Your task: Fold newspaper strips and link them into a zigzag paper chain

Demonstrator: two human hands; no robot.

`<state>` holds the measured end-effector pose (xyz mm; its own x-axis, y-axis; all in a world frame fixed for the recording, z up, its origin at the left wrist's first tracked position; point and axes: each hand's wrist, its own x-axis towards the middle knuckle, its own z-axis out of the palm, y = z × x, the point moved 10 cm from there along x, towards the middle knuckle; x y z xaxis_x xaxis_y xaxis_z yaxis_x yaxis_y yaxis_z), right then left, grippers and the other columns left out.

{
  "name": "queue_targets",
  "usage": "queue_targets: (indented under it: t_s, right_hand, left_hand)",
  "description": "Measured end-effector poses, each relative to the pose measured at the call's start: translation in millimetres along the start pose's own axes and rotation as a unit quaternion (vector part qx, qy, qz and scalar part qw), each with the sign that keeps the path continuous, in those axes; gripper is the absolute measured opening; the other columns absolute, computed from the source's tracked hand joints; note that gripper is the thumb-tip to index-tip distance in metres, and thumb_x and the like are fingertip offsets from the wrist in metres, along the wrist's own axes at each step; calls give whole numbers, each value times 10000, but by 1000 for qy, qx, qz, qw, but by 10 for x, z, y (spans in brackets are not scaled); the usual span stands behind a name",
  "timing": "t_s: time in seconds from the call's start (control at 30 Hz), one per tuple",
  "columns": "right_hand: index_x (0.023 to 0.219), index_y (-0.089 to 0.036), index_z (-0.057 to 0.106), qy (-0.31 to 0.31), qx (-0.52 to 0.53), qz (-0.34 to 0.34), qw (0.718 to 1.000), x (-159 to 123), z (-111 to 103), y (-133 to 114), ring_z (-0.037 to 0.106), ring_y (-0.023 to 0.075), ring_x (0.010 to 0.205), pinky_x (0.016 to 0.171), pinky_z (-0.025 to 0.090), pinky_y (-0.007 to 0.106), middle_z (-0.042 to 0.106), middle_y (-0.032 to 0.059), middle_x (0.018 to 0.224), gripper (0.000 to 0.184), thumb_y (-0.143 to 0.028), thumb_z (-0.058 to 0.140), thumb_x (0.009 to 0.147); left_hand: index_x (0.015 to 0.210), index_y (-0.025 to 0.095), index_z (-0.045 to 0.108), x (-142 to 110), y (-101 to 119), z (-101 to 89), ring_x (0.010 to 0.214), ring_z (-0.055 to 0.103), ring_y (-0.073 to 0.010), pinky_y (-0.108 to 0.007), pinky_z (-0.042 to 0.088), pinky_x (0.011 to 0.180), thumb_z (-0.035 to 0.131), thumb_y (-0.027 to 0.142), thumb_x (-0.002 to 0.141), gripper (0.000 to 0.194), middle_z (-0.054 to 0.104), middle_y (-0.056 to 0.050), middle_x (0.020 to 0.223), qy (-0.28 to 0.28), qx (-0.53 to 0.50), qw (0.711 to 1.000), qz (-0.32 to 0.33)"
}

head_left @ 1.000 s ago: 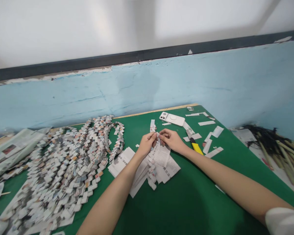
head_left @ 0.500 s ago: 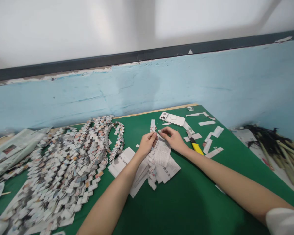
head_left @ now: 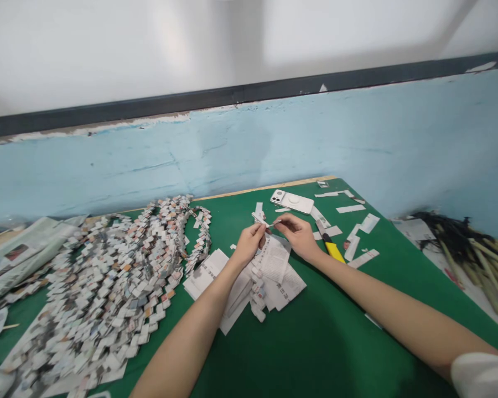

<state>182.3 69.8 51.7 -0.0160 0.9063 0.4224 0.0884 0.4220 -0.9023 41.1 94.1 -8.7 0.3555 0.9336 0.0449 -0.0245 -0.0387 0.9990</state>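
Observation:
My left hand (head_left: 251, 243) is closed in a pinch on a narrow folded paper strip (head_left: 260, 219), whose white end sticks up past the fingertips. Close by on the right, my right hand (head_left: 296, 235) pinches the other end of the strip between thumb and forefinger. Below both hands hangs or lies a chain of folded paper pieces (head_left: 257, 290); where it meets the left hand is hidden. Printed newspaper sheets (head_left: 290, 284) are spread beneath, partly covered by the chain and the left forearm.
A large heap of woven paper chain (head_left: 120, 287) covers the table's left part. Behind my right hand lie a white phone (head_left: 292, 201), a yellow-handled utility knife (head_left: 334, 251) and several cut paper strips (head_left: 363, 258). Bundled sticks (head_left: 487, 271) stand beyond the green table's (head_left: 398, 309) right edge.
My right hand has shifted slightly to the right, away from the left. More of the paper strip now shows between and above the fingertips. The left hand has barely moved.

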Motion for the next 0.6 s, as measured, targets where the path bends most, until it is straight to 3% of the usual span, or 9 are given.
queue_targets:
  t_s: [0.4, 0.6]
  right_hand:
    - [928, -234, 712, -63, -78, 13, 995, -45, 127, 8, 673, 262, 915, 874, 541, 403, 724, 79, 949, 248, -473, 647, 936]
    - [916, -231, 734, -86, -103, 7, 991, -41, 172, -4, 674, 250, 878, 822, 517, 374, 730, 67, 902, 229, -430, 627, 952]
  left_hand:
    - [713, 194, 500, 24, -79, -119, 391, 409, -77, -221, 288, 443, 642, 603, 879, 464, 478, 64, 451, 45, -26, 998, -17]
    - [747, 182, 559, 4, -40, -180, 395, 441, -88, -221, 317, 423, 706, 610, 823, 459, 465, 69, 454, 87, -79, 993, -16]
